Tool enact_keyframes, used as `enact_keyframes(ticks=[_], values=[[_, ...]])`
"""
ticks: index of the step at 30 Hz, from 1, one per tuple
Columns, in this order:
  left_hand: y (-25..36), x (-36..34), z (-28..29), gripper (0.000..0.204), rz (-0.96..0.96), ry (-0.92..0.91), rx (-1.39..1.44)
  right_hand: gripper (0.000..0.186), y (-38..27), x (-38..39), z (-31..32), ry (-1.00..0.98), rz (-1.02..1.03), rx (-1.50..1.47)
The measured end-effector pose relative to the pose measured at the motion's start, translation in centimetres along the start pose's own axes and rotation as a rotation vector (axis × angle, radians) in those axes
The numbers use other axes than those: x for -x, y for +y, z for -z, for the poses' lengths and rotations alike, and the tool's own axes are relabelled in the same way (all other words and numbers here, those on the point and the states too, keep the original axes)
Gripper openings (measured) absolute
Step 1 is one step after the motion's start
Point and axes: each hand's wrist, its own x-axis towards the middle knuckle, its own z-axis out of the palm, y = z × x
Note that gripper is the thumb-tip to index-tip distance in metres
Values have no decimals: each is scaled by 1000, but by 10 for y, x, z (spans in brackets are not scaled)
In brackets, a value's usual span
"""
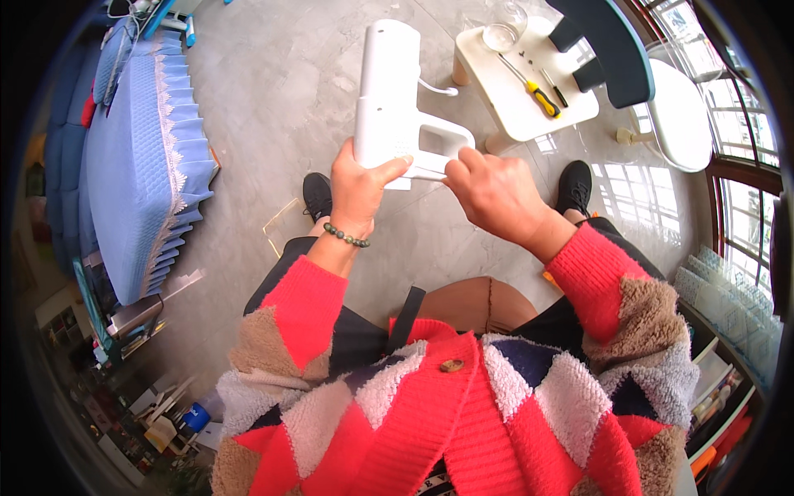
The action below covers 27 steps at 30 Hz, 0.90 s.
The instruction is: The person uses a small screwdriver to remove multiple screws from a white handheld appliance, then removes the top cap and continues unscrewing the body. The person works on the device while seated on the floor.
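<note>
A white plastic appliance (pixel 387 74) with a loop handle and a short white cable is held up in front of me. My left hand (pixel 360 182), with a beaded bracelet at the wrist, grips the lower left of its body, thumb across the front. My right hand (pixel 484 186) is closed at the lower bar of the handle, fingertips pinched against it; whether anything small is between them is hidden. Beyond it, a pale stool (pixel 538 116) carries a yellow-and-black screwdriver (pixel 542 97), a thin black tool (pixel 554 87), small dark pieces and a clear container (pixel 500 36).
A blue quilted sofa (pixel 132 190) runs along the left, with cluttered items (pixel 165 422) below it. At the right are a white-seated chair (pixel 676 120) with a dark back, bright windows and a shelf unit (pixel 711 372). My shoes rest on grey tiles (pixel 256 91).
</note>
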Motion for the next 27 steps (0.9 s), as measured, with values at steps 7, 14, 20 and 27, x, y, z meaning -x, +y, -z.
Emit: enact_keyframes(ticks=[7,14,20,27], values=[[-8,4,-2,56,-301,107,-278,9,-3,-2,-5,183,-56,-216],[-7,6,-4,61,-527,137,-449,25,2,-11,9,-388,-1323,-1701],[-7,-8,1,51,-52,69,-2,30,-4,-22,13,-15,-459,-352],[-11,-8,4,53,-39,73,-26,16,-3,-11,13,41,39,13]])
